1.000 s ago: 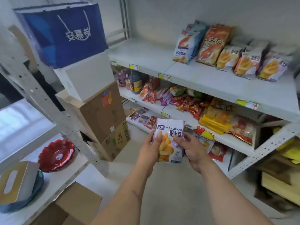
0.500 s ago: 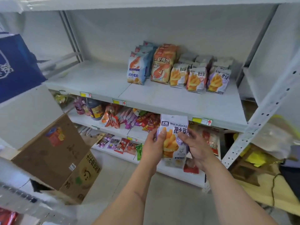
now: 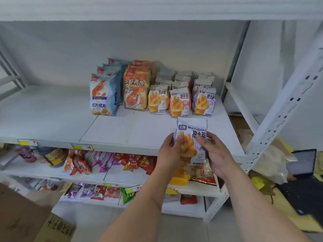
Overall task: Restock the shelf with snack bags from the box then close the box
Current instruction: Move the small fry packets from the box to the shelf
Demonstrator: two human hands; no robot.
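Head view: left of the grip sits a cardboard box [image 3: 26,219], blurred, perhaps shut. The left hand [image 3: 170,154] and right hand [image 3: 215,154] pinch a purple snack bag [image 3: 192,137] from both sides, upright over the shelf [image 3: 122,130] front edge. Just beyond it stand matching purple bags [image 3: 203,102]; nothing lies between. Since the earlier frame, the bag has risen from below that shelf's level.
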